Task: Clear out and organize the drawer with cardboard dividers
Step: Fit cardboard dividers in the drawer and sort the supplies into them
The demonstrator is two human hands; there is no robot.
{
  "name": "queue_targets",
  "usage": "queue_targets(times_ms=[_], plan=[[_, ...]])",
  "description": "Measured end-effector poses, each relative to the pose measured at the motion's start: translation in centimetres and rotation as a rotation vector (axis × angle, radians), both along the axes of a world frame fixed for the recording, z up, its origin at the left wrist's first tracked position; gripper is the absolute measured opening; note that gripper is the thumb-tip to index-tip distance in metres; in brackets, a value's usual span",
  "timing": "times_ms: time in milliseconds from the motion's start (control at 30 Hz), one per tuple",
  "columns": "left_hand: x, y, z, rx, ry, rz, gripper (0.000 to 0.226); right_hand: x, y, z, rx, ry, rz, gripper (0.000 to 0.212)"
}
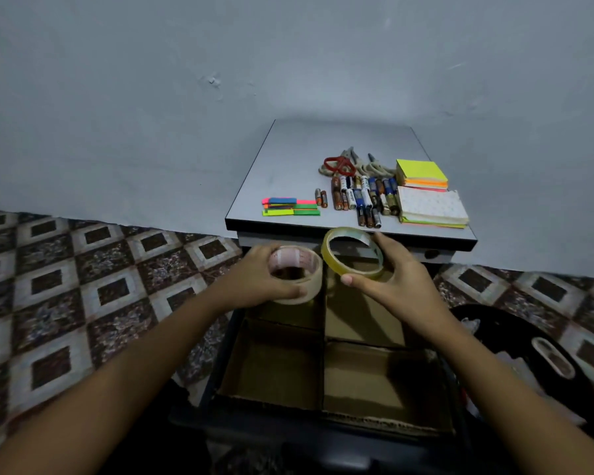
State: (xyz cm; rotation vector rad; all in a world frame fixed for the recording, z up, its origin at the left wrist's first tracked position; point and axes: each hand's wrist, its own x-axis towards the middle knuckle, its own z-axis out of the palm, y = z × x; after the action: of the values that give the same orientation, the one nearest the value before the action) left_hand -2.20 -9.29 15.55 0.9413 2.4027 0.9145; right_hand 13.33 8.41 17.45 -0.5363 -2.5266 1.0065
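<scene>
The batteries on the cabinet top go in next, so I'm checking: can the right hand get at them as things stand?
Probably not yet: the right hand grips the yellow tape roll, so its fingers are taken. The batteries themselves lie uncovered just beyond it.

The drawer is pulled open, dark-walled and lined with brown cardboard dividers that cross to make four compartments; the near two show bare cardboard floors. Over the far compartments, the left hand grips a wide beige tape roll with a pink-printed core, lying about flat, and the right hand pinches a thin yellowish tape roll, tilted on edge. The rolls are just beside each other; whether they touch is unclear.
</scene>
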Motion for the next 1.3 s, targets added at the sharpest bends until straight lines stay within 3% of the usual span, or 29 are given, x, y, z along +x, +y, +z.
queue_targets(times_ms=[267, 433, 667, 933, 1033, 1100, 1300], plan=[[0.3, 2.0, -6.6, -0.072, -0.095, 0.16, 0.105, 1.1, -0.6, -3.1, -0.011, -0.056, -0.019, 0.098], [0.6, 3.1, -6.4, -0.21, -0.126, 0.218, 0.089, 0.8, -0.8, -3.6, -0.024, -0.068, -0.029, 0.099], [0.5, 4.6, -6.8, -0.422, -0.091, 0.136, 0.102, 0.2, -1.0, -3.9, -0.035, -0.082, -0.024, 0.102], [-0.5, 4.7, -6.8, -0.628, -0.042, -0.111, 0.068, -0.2, -1.2, -4.5, -0.031, -0.108, -0.021, 0.099], [-1.1, 3.9, -6.7, -0.5, -0.083, -0.013, 0.063, -0.6, -1.4, -4.7, -0.025, -0.107, -0.011, 0.099], [-1.1, 3.1, -6.4, -0.335, -0.059, 0.03, 0.048, -0.9, -1.5, -5.0, -0.013, -0.113, -0.003, 0.098], [0.7, -1.8, -6.1, 0.218, 0.261, 0.205, 0.032, -3.0, -2.4, -6.4, 0.041, -0.214, 0.082, 0.097]])
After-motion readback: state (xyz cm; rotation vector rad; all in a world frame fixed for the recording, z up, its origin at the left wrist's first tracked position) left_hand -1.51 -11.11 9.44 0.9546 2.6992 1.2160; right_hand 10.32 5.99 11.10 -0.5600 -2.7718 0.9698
